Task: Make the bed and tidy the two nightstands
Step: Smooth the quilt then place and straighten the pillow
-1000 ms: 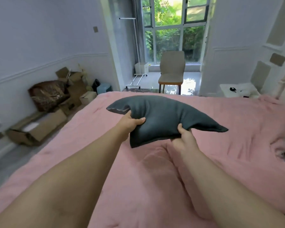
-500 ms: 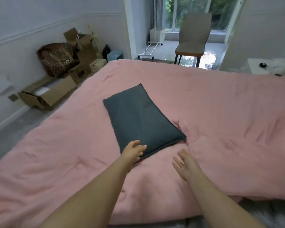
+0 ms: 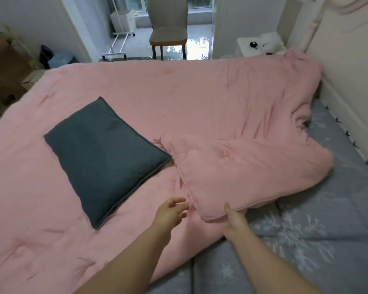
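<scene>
Across the bed, the pink duvet (image 3: 200,102) covers most of the mattress but isn't squared yet: its near-right corner is folded back on itself, leaving the grey sheet (image 3: 327,219) bare on the right & at the near edge. Dark grey pillow (image 3: 102,155) lies askew on the duvet, left of centre, prob. not its final spot. Far nightstand (image 3: 249,47) has small items on it, untouched; 2nd one not in view. Right hand (image 3: 235,219) pinches the folded corner, thumb on top. Left hand (image 3: 171,211) hovers just beside it, fingers loosely apart, holding nothing. Judging by this, roughly midway w/ the bed.

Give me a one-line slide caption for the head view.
Right hand grips folded pink comforter corner; left hand open beside grey pillow.
</scene>
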